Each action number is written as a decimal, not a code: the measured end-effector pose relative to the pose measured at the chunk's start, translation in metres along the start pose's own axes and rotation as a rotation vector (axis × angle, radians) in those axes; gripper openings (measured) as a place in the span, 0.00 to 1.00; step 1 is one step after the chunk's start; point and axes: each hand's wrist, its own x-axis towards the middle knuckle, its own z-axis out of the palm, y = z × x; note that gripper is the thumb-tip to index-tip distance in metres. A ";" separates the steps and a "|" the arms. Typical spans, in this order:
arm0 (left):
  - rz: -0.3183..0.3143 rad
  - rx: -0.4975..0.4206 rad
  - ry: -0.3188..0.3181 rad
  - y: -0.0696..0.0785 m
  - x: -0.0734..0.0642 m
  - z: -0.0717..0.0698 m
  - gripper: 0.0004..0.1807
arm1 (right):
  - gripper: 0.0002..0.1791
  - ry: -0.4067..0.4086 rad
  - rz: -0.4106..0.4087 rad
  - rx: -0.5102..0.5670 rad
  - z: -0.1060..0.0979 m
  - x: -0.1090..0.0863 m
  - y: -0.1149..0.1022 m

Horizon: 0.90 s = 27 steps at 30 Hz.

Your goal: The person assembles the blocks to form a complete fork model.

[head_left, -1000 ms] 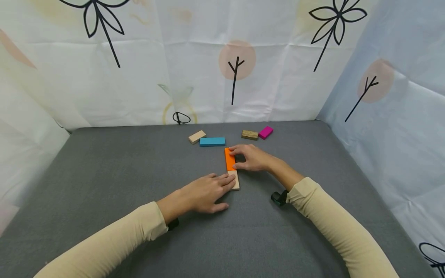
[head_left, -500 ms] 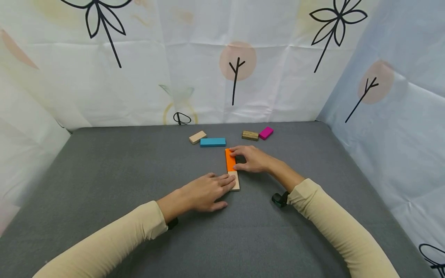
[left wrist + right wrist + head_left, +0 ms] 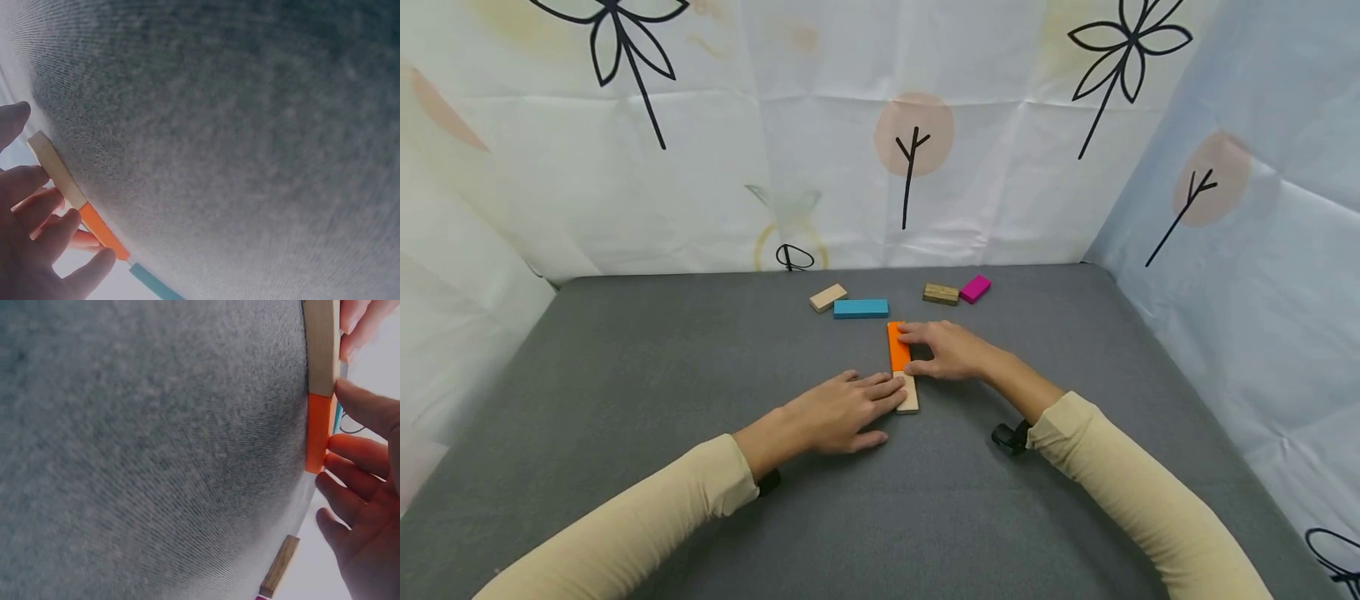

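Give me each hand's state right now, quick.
Left hand: open, fingers resting on the near pale block.
Right hand: open, fingers lightly curved, touching the orange block.

Near the grey table's [image 3: 662,375] back edge, a pale block [image 3: 827,296] is seen beside a blue block [image 3: 861,308]. Nearer the back right corner, a brown block [image 3: 941,294] is seen beside a pink block [image 3: 975,288]. White cloth [image 3: 820,142] is hung behind.
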 end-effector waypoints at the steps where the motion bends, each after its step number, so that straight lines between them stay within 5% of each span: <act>1: -0.005 -0.001 -0.001 0.000 0.000 0.000 0.36 | 0.31 -0.015 0.001 -0.006 0.000 -0.001 0.000; 15: -0.045 0.094 -0.010 -0.001 0.002 -0.003 0.33 | 0.43 -0.139 -0.014 0.049 -0.001 -0.005 -0.004; 27: -0.049 0.019 -0.032 -0.001 0.003 -0.005 0.33 | 0.41 -0.141 -0.005 0.031 -0.003 -0.005 -0.009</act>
